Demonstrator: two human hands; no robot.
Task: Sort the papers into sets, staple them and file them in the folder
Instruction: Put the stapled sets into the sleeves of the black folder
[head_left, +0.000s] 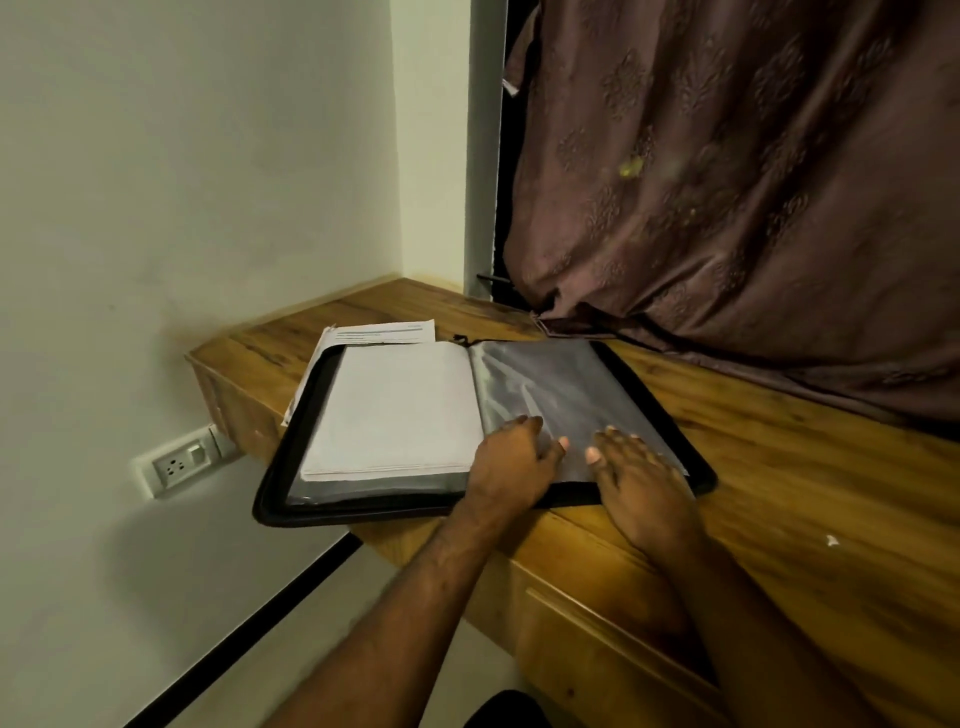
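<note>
Both hands on open folder (649, 387), long axis left-right.

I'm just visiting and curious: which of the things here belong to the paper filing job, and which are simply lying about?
Part of the job:
- open black folder with clear sleeves
- white papers filed on its left side
- loose printed sheets tucked behind it
- left hand and right hand on a sleeve

Just there:
- wooden desk
- brown curtain
- wall socket

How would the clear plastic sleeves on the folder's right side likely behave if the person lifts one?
The clear sleeves look thin and creased, so probably floppy. Their glossy sheen suggests they are slippery under the left hand and right hand. They look empty, so likely light.
</note>
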